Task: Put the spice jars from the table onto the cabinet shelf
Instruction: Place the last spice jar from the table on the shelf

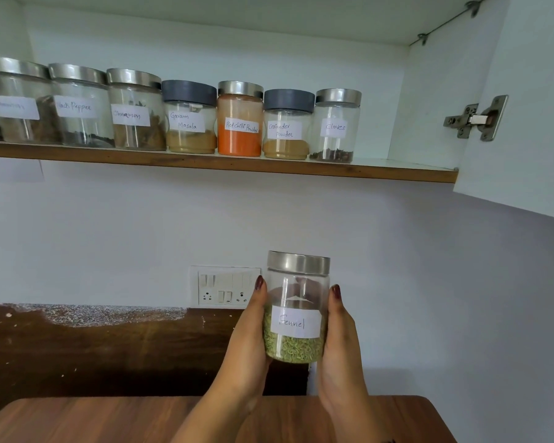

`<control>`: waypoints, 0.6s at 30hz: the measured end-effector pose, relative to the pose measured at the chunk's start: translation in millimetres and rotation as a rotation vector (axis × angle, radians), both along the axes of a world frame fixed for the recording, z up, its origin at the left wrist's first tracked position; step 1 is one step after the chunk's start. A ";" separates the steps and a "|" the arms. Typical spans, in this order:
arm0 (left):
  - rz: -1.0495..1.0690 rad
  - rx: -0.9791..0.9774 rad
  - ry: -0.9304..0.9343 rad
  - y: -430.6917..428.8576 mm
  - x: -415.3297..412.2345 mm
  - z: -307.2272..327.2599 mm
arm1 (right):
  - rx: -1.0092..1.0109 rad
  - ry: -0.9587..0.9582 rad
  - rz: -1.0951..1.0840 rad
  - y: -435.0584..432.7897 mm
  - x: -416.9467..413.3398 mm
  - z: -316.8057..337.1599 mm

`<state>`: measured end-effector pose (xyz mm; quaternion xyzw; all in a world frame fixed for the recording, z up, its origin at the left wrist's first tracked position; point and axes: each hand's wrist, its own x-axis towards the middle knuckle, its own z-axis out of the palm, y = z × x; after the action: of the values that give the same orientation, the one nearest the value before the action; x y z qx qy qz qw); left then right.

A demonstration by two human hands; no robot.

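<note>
**Operator:** I'm seeing both hands wrapped around the Fennel jar [295,310]. The left hand [248,334] is pressing its palm and fingers against the jar's left side, and the right hand [339,340] is cupping the right side, so the glass is being clamped between them.

**Observer:** Where is the jar sitting?

**Operator:** It's being held upright in the air above the wooden table [77,420], in front of the wall switch plate [224,289], and well below the cabinet shelf [221,163]. Its steel lid is on and green seeds are filling the lower half (the label is facing me).

**Observer:** And the shelf?

**Operator:** I'm looking at a row of jars standing along it: one with an unreadable label [16,103] at the far left, then Black Pepper [79,107], Cinnamon [135,111], Garam Masala [189,118], Red Chilli Powder [240,119], Coriander Powder [287,124] and Cloves [335,126]. Bare shelf is showing just right of Cloves, beside the open cabinet door [525,123] with its hinge [477,118].
</note>
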<state>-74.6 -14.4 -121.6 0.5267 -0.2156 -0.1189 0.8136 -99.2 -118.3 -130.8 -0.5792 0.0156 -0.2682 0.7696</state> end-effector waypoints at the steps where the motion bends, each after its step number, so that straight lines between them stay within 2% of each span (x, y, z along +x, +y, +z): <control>1: 0.004 0.006 -0.009 -0.6 0.2 2.0 | -0.003 -0.005 -0.008 -1.1 0.1 1.7; 7: 0.001 0.013 -0.061 -12.6 3.2 17.9 | -0.023 -0.046 -0.042 -10.3 0.7 20.4; 18: 0.016 0.089 -0.419 -60.8 20.0 111.1 | -0.142 -0.275 -0.295 -60.4 10.7 111.2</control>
<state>-54.6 -75.2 -10.5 0.5771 -0.3704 -0.0099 0.7278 -88.5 -178.6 -19.7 -0.5813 -0.0241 -0.4550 0.6742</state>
